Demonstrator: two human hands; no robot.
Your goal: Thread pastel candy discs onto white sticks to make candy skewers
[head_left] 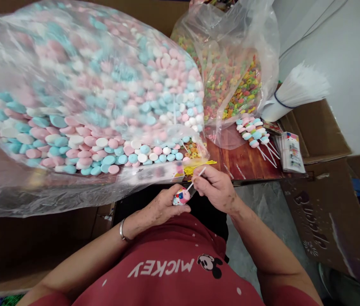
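Note:
My left hand [162, 208] is closed around a small printed plastic wrapper [180, 197] with colourful patches, in front of the table edge. What is inside it is mostly hidden by the print and my fingers. From its end a white stick [196, 179] juts up to the right. My right hand [214, 189] pinches that stick between thumb and fingers. Just beyond the hands, yellow twist ties [195, 168] lie on the table beside a flat stack of printed wrappers [160, 172].
A huge clear bag of pink, blue and white marshmallows [103, 144] covers the left. Behind are a bag of coloured rings [246, 95] and a cup of white sticks [273, 108]. Marshmallow skewers [253, 131], a wrapper stack [291, 155] and cardboard boxes [320, 212] are at right.

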